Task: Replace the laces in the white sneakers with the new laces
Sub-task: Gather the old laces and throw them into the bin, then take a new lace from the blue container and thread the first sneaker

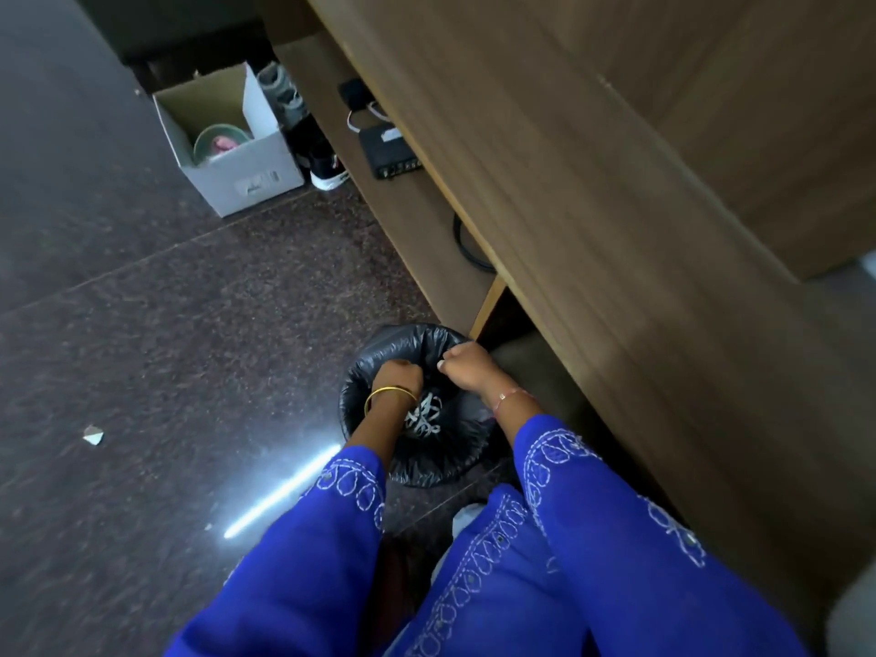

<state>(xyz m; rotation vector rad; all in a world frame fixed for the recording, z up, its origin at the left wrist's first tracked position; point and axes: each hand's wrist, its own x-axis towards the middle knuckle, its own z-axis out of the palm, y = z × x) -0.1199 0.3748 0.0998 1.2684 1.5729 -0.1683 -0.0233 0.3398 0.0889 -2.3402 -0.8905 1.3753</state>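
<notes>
Both hands reach over a round bin lined with black plastic [426, 462] on the dark floor. Tangled white laces [424, 419] lie inside. Left hand [400, 374] and right hand [467, 365] have curled fingers; whether they hold anything cannot be told.

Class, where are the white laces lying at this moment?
In the head view, the white laces lie tangled inside the black-lined bin on the floor, below both hands, beside the wooden unit.

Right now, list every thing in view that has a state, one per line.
bin: upright, lined with a black bag, open.
laces: tangled, lying inside the bin.
left hand: fingers curled, over the bin.
right hand: fingers curled, at the bin's far rim.
cardboard box: open, on the floor.
</notes>
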